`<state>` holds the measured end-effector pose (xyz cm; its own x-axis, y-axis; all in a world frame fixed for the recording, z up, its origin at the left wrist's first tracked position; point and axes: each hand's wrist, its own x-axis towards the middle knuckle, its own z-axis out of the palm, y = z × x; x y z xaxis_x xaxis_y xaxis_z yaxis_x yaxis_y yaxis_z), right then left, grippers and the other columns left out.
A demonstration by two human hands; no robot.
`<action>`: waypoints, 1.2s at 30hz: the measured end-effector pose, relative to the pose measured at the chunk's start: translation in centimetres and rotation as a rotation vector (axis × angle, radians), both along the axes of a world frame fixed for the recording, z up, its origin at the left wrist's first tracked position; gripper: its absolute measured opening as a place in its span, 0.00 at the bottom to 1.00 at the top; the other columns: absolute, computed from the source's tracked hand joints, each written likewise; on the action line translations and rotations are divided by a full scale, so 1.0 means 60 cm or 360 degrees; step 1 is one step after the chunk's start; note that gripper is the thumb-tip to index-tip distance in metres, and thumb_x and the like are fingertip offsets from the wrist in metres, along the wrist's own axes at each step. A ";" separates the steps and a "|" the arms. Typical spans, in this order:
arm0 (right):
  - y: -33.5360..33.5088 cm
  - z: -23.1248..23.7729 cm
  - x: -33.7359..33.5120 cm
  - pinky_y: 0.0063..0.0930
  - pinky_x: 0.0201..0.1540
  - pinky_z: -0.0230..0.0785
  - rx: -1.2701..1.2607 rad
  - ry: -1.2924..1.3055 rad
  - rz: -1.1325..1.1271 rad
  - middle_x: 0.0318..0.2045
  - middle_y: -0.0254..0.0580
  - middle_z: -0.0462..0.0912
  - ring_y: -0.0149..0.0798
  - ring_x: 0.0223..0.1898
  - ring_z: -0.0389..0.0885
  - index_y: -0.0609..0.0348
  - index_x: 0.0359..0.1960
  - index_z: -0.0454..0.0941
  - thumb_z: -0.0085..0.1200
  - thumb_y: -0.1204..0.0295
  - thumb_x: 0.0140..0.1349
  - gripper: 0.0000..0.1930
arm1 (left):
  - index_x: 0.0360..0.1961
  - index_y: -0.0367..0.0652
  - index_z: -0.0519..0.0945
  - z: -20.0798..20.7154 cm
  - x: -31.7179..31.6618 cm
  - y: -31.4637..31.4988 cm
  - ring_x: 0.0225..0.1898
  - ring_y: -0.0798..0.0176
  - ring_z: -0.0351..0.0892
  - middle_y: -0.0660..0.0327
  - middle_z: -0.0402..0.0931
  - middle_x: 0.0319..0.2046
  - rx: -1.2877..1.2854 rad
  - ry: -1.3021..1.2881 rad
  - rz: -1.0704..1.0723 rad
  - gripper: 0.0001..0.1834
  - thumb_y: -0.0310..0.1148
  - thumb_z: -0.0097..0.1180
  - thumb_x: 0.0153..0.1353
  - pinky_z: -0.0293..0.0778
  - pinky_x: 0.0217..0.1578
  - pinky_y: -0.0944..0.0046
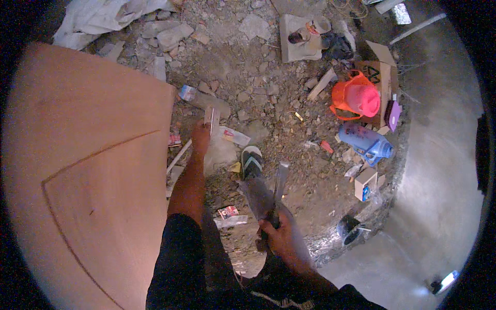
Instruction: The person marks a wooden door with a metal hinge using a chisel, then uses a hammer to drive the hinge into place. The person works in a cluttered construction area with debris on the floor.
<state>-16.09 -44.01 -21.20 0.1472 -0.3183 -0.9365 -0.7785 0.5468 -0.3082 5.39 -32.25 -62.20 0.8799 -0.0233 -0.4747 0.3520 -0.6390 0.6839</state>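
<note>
Over brown rubble, right hand grips long grey metal chisel!
Left hand pinches pale, narrow, partly hidden block near edge of flat brown wooden board.

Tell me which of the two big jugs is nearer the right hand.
The blue jug; the orange jug sits farther from the right hand, higher in the view, beside the large cardboard box.
</note>
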 end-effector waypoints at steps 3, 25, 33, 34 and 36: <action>0.000 -0.019 0.013 0.33 0.24 0.76 0.0144 -0.0063 0.0056 0.26 0.39 0.78 0.35 0.24 0.78 0.57 0.46 0.70 0.61 0.72 0.60 0.15 | 0.38 0.36 0.83 -0.118 0.070 0.060 0.38 0.47 0.82 0.46 0.82 0.36 0.0548 -0.0257 -0.0443 0.16 0.41 0.59 0.61 0.76 0.40 0.49; 0.065 0.280 0.199 0.28 0.31 0.74 -0.0133 -0.1292 0.1162 0.35 0.41 0.79 0.32 0.27 0.79 0.63 0.56 0.67 0.55 0.72 0.66 0.18 | 0.52 0.36 0.76 1.027 -0.032 0.282 0.57 0.39 0.69 0.46 0.75 0.50 0.0709 -0.1403 0.0328 0.26 0.34 0.66 0.53 0.64 0.59 0.46; 0.233 0.343 0.288 0.29 0.24 0.73 0.0197 -0.1254 0.1634 0.29 0.40 0.77 0.31 0.21 0.77 0.61 0.60 0.61 0.53 0.70 0.68 0.22 | 0.58 0.38 0.75 1.086 0.060 0.440 0.55 0.46 0.76 0.45 0.77 0.53 0.0586 -0.0624 0.0370 0.47 0.57 0.73 0.40 0.71 0.55 0.48; 0.247 0.396 0.312 0.29 0.23 0.72 0.0346 -0.1113 0.1556 0.28 0.39 0.77 0.31 0.20 0.77 0.60 0.61 0.61 0.52 0.68 0.69 0.22 | 0.57 0.39 0.76 1.082 0.065 0.442 0.51 0.46 0.78 0.46 0.79 0.50 0.0436 -0.0484 0.0372 0.47 0.57 0.74 0.39 0.73 0.52 0.50; 0.280 0.421 0.317 0.28 0.19 0.69 0.0444 -0.1056 0.1462 0.25 0.37 0.75 0.30 0.17 0.74 0.56 0.63 0.62 0.47 0.63 0.72 0.22 | 0.55 0.40 0.77 1.091 0.077 0.440 0.45 0.46 0.82 0.48 0.82 0.44 0.0150 -0.0201 0.0356 0.47 0.59 0.74 0.36 0.76 0.47 0.53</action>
